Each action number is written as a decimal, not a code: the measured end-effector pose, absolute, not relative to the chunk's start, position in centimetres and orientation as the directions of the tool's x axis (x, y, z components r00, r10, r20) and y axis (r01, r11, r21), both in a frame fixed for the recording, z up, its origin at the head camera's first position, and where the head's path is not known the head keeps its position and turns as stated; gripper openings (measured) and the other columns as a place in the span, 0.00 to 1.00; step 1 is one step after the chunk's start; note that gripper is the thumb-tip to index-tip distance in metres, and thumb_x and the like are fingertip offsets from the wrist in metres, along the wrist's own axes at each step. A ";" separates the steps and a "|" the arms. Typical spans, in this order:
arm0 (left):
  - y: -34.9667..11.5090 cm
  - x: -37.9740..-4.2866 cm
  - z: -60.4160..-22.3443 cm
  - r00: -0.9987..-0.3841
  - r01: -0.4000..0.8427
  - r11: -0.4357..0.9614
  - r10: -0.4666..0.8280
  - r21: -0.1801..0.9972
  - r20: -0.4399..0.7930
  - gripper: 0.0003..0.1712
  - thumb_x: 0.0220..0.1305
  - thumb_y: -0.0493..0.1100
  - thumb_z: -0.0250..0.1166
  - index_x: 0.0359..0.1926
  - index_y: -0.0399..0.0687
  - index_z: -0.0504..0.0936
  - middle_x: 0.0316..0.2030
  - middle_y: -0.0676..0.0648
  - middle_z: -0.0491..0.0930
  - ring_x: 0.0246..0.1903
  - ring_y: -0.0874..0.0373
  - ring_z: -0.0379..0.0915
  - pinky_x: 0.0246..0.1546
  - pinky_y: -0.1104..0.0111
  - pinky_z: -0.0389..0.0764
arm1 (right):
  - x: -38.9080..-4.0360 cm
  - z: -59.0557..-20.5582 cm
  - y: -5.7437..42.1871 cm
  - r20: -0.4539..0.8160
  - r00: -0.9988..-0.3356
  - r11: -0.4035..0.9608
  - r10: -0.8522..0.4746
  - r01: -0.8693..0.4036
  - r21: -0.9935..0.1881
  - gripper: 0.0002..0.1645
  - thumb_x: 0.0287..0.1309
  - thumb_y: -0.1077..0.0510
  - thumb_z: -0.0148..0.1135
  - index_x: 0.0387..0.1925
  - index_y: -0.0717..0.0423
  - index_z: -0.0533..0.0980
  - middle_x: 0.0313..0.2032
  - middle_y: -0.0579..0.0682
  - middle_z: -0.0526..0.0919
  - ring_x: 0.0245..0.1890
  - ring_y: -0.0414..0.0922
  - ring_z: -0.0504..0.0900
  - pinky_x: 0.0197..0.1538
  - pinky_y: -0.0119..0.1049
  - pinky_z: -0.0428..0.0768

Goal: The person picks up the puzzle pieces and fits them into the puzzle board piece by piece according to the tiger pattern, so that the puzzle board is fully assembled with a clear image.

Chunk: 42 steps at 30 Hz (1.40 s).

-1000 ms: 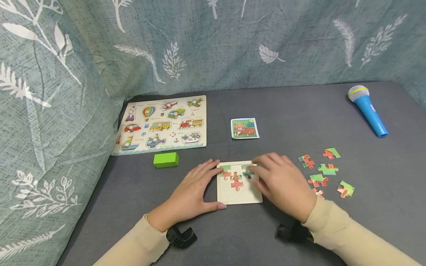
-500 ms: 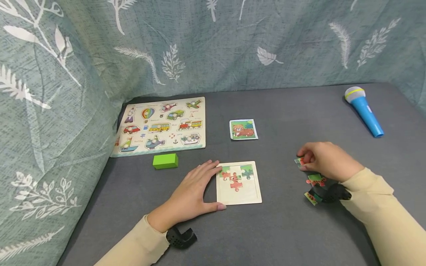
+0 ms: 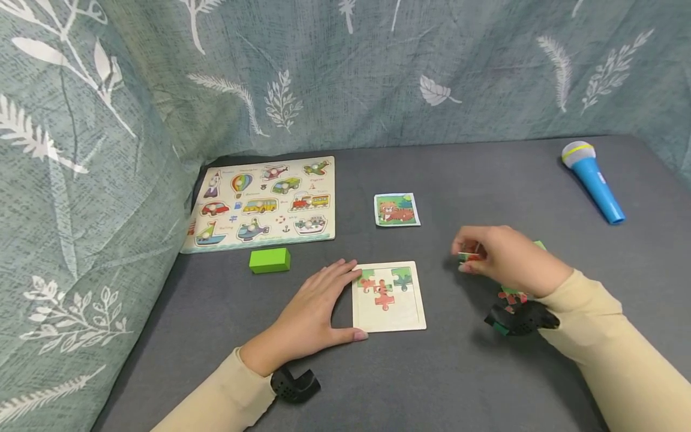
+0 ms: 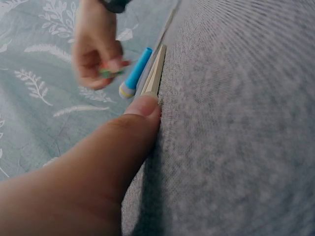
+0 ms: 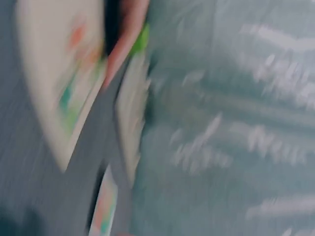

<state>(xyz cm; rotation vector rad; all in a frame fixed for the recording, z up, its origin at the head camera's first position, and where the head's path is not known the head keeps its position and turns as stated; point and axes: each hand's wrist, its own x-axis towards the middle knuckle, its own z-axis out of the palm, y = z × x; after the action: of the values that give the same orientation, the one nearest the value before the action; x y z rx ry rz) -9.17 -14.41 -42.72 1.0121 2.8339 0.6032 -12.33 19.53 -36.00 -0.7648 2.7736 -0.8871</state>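
Observation:
A square wooden puzzle tray [image 3: 399,317] lies flat with 3 jigsaw pieces in it: one at the top left, a red one [image 3: 384,299] in the middle and a green one [image 3: 402,278] at the top right. My left hand [image 3: 302,321] spreads along the tray's left side, fingertips at its upper corner and thumb at the lower one. Right of the tray, my right hand [image 3: 510,258] pinches a red and green jigsaw piece [image 3: 468,257] between thumb and fingers. The left wrist view also shows this piece [image 4: 110,73]. Blur covers the right wrist view.
Loose jigsaw pieces [image 3: 513,297] lie partly hidden under the right hand and wrist. A tiger picture card [image 3: 396,210], a vehicle peg puzzle [image 3: 259,204], a green block [image 3: 270,260] and a blue toy microphone [image 3: 599,186] lie around the tray.
My right hand left the tray's top-right piece in place, reached right to the loose pieces, took one, and has moved back somewhat left with it. The left hand stays at the tray.

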 end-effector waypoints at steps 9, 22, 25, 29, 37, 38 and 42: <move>-13.8 -9.2 -43.0 -0.778 0.596 0.705 0.626 0.383 0.059 0.57 0.50 0.78 0.58 0.73 0.55 0.55 0.73 0.54 0.48 0.72 0.60 0.36 0.70 0.60 0.45 | -10.4 -39.0 13.5 0.128 -0.923 0.567 -0.363 -0.328 -0.756 0.13 0.44 0.58 0.77 0.28 0.43 0.78 0.25 0.39 0.78 0.28 0.40 0.75 0.29 0.32 0.76; -14.2 -9.1 -42.7 -0.737 0.649 0.672 0.672 0.356 0.076 0.39 0.56 0.74 0.57 0.68 0.78 0.61 0.74 0.50 0.47 0.73 0.54 0.35 0.68 0.49 0.49 | -10.5 -41.7 12.7 0.214 -0.891 0.590 -0.401 -0.430 -0.684 0.10 0.46 0.58 0.76 0.28 0.44 0.81 0.24 0.35 0.77 0.27 0.35 0.75 0.31 0.31 0.75; -14.3 -9.0 -42.6 -0.726 0.660 0.667 0.684 0.347 0.065 0.34 0.57 0.73 0.55 0.66 0.81 0.65 0.74 0.48 0.46 0.73 0.53 0.34 0.68 0.48 0.47 | -10.5 -42.0 12.6 0.257 -0.881 0.630 -0.398 -0.466 -0.621 0.09 0.44 0.57 0.77 0.28 0.45 0.82 0.25 0.36 0.75 0.28 0.37 0.72 0.31 0.31 0.72; -14.4 -9.0 -42.6 -0.719 0.667 0.666 0.693 0.333 0.053 0.32 0.58 0.73 0.55 0.64 0.83 0.66 0.74 0.47 0.45 0.73 0.52 0.33 0.68 0.48 0.47 | -10.4 -42.0 12.5 0.289 -0.860 0.661 -0.420 -0.509 -0.552 0.10 0.44 0.56 0.77 0.31 0.47 0.84 0.28 0.39 0.75 0.29 0.37 0.71 0.32 0.31 0.71; -14.4 -9.1 -42.6 -0.714 0.677 0.663 0.698 0.320 0.065 0.32 0.58 0.73 0.55 0.65 0.82 0.66 0.74 0.47 0.44 0.73 0.51 0.34 0.69 0.51 0.45 | -9.5 -41.1 12.2 0.405 -0.735 0.705 -0.544 -0.662 -0.255 0.10 0.44 0.56 0.77 0.32 0.48 0.86 0.29 0.40 0.78 0.29 0.39 0.72 0.29 0.32 0.73; -14.4 -9.1 -42.6 -0.714 0.677 0.663 0.698 0.318 0.064 0.32 0.58 0.73 0.54 0.65 0.82 0.66 0.74 0.47 0.44 0.73 0.52 0.33 0.69 0.51 0.45 | -9.4 -41.0 12.1 0.412 -0.720 0.705 -0.558 -0.673 -0.221 0.09 0.44 0.57 0.77 0.32 0.48 0.86 0.29 0.40 0.78 0.29 0.39 0.72 0.29 0.32 0.73; -14.5 -9.1 -42.6 -0.718 0.674 0.671 0.694 0.310 0.059 0.33 0.58 0.73 0.54 0.66 0.81 0.65 0.74 0.48 0.43 0.73 0.52 0.33 0.69 0.52 0.45 | -9.1 -40.6 11.7 0.405 -0.690 0.708 -0.600 -0.694 -0.132 0.08 0.44 0.59 0.77 0.31 0.48 0.86 0.30 0.42 0.79 0.31 0.42 0.74 0.33 0.35 0.75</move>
<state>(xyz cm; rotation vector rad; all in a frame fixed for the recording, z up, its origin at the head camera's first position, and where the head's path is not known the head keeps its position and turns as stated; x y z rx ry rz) -9.10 -14.45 -42.60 1.1530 2.8125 0.4823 -9.07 11.75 -40.65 -1.2567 3.2080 -0.4903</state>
